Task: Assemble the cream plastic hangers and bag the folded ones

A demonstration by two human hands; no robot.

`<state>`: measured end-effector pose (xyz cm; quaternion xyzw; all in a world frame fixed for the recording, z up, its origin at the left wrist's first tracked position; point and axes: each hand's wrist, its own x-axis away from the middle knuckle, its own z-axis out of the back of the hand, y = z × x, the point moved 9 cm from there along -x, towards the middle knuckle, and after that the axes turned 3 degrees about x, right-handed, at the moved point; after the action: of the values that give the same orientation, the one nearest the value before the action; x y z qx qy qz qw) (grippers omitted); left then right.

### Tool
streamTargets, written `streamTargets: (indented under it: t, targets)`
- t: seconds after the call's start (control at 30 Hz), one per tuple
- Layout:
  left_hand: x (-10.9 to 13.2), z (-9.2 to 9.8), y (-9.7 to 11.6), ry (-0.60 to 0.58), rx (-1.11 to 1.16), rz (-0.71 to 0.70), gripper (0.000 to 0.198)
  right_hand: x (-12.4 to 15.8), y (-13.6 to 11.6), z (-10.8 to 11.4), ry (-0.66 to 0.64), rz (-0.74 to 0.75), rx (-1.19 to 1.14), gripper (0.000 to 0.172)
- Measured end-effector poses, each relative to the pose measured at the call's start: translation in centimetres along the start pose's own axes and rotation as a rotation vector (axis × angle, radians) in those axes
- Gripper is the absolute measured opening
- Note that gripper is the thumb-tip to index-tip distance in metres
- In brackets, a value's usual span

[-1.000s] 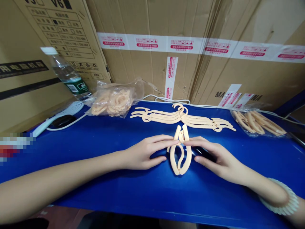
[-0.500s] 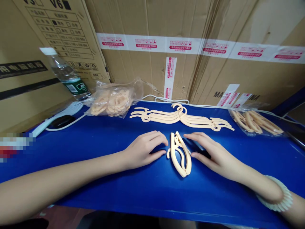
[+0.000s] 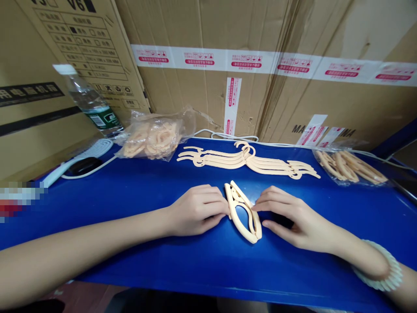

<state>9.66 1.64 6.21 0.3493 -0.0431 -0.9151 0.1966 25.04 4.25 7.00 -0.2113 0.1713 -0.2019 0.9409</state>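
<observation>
A cream plastic folding hanger (image 3: pixel 239 219), folded up, lies on the blue table between my two hands. My left hand (image 3: pixel 202 208) is closed with its fingertips pinching the hanger's left edge, where the hook end is hidden behind them. My right hand (image 3: pixel 289 215) is open at the hanger's right side; its index fingertip touches or nearly touches the right arm, while the thumb stays apart. Farther back, several unfolded hangers (image 3: pixel 224 161) of the same kind lie stacked with their hooks towards the cardboard.
A clear bag of hangers (image 3: pixel 153 137) and a water bottle (image 3: pixel 94 106) stand back left, near a black oval object (image 3: pixel 85 166) and a white handled object (image 3: pixel 78 158). Another bag of folded hangers (image 3: pixel 350 167) lies right. Cardboard boxes (image 3: pixel 202 95) wall the back; a white cable (image 3: pixel 276 144) runs along them.
My left hand has closed on the hanger's left edge. The hanger's upper end has swung left. My right index finger has come down to its right arm.
</observation>
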Motion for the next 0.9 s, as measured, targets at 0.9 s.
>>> streamTargets:
  t: [0.9]
  targets:
    - [0.3,0.1,-1.8,0.000,-0.122,0.145,0.016,0.3,0.3,-0.9,-0.067,-0.023,0.051,0.048]
